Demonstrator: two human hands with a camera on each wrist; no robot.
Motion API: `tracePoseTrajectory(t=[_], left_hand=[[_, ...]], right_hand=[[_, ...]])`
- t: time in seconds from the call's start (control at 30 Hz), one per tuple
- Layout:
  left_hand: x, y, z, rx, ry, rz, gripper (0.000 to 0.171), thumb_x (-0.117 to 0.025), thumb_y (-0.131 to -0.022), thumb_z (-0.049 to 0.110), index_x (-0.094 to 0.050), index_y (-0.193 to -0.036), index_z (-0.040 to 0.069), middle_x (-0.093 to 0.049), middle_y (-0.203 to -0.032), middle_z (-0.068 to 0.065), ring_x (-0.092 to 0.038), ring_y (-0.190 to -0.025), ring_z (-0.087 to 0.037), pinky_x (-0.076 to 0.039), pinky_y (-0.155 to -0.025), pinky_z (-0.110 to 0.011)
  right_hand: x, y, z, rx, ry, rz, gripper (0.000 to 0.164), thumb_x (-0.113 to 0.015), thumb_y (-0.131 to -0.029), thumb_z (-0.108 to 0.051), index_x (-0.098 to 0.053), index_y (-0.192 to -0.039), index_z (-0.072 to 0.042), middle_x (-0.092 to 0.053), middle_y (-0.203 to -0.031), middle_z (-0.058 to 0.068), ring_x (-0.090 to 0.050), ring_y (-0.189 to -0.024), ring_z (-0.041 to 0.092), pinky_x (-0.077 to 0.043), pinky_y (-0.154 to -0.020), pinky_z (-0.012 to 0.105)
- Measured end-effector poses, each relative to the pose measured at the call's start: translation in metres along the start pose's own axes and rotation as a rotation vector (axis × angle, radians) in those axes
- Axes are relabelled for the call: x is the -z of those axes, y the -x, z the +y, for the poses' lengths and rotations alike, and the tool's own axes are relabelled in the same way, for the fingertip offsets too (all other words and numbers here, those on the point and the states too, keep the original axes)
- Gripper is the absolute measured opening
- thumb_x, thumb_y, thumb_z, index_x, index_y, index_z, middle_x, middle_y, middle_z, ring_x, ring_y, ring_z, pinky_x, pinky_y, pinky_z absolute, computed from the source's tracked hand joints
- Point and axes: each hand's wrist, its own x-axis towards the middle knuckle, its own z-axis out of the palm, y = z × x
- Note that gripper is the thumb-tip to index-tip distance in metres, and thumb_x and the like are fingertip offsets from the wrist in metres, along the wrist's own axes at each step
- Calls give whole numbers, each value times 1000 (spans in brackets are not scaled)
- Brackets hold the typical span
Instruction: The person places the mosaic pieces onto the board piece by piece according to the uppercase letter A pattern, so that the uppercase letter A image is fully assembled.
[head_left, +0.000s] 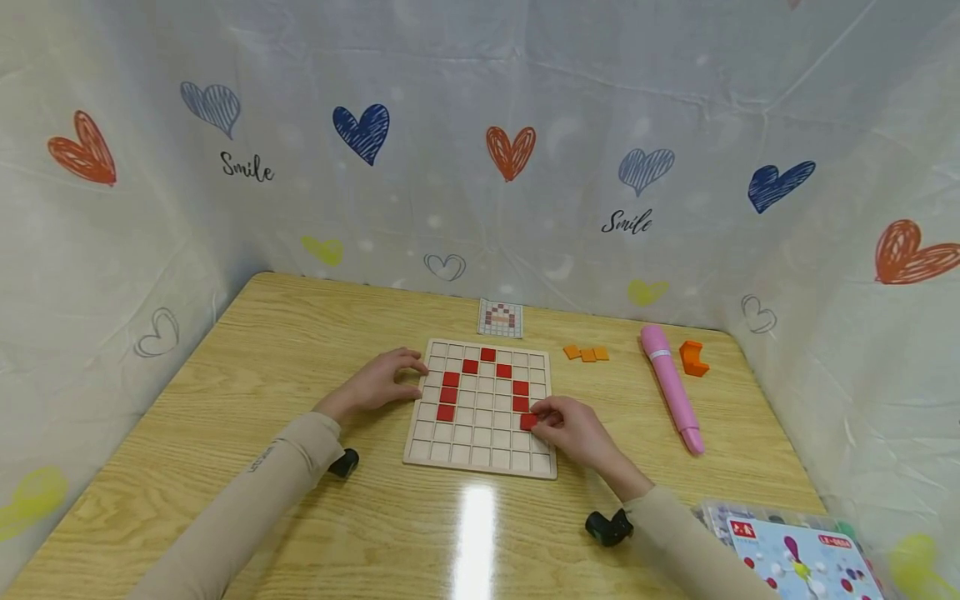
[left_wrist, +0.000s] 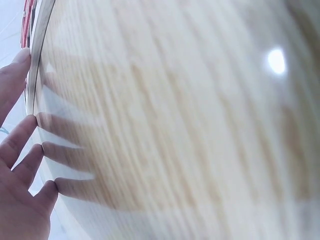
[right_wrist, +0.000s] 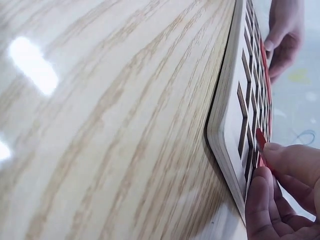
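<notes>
A square wooden grid board (head_left: pixel 482 435) lies on the table, with several red square tiles (head_left: pixel 451 379) set in its cells in an arch-like shape. My right hand (head_left: pixel 573 427) pinches a red tile (head_left: pixel 528 422) between thumb and fingers at the board's right side. In the right wrist view that tile (right_wrist: pixel 260 139) is tilted over the grid; whether it touches its cell cannot be told. My left hand (head_left: pixel 384 382) rests at the board's left edge with fingers spread. In the left wrist view its fingertips (left_wrist: pixel 30 121) touch the table and board edge.
Behind the board lies a small printed pattern card (head_left: pixel 501 319). To the right are several orange square tiles (head_left: pixel 588 355), a pink pen-shaped object (head_left: pixel 672 387) and an orange curved block (head_left: pixel 693 359). A printed box (head_left: pixel 802 554) sits at the front right. Curtains surround the table.
</notes>
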Motion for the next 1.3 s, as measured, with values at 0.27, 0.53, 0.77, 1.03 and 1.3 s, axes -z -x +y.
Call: tracePoseTrajectory(t=[0.27, 0.53, 0.77, 1.03, 1.3], left_hand=[[0, 1, 3, 5, -4, -8, 35, -71, -91, 19, -65, -122, 4, -41, -147, -25, -24, -142, -46, -21, -115, -59], [0, 1, 3, 7, -3, -4, 34, -70, -91, 18, -65, -122, 4, -41, -146, -25, -24, -141, -47, -21, -115, -60], [0, 2, 2, 3, -8, -3, 34, -70, -91, 19, -65, -122, 4, -42, -146, -25, -24, -141, -47, -21, -115, -60], [0, 3, 2, 13, -3, 0, 34, -70, -91, 17, -65, -122, 4, -41, -147, -25, -24, -142, -46, -20, -115, -58], [0, 2, 3, 13, -15, 2, 35, -70, -92, 18, -64, -123, 4, -40, -148, -24, -25, -142, -45, -21, -115, -59]], right_hand=[[-4, -3, -6, 30, 51, -16, 20, -74, -87, -8, -72, -106, -4, -67, -95, 4, -60, -80, 10, -52, -71, 26], [-9, -6, -6, 52, 107, -6, 18, -74, -86, -7, -73, -104, -5, -65, -91, 0, -57, -77, 9, -50, -69, 25], [-11, -6, -6, 61, 120, 2, 18, -75, -86, -10, -73, -103, -5, -63, -89, -2, -55, -76, 9, -49, -69, 26], [-12, -5, -7, 83, 128, 25, 18, -75, -85, -9, -73, -102, -5, -64, -89, -1, -55, -76, 8, -50, -69, 26], [-3, -6, -2, -24, 51, 77, 20, -74, -88, -14, -73, -106, -9, -66, -93, -2, -61, -82, 11, -53, -74, 29]])
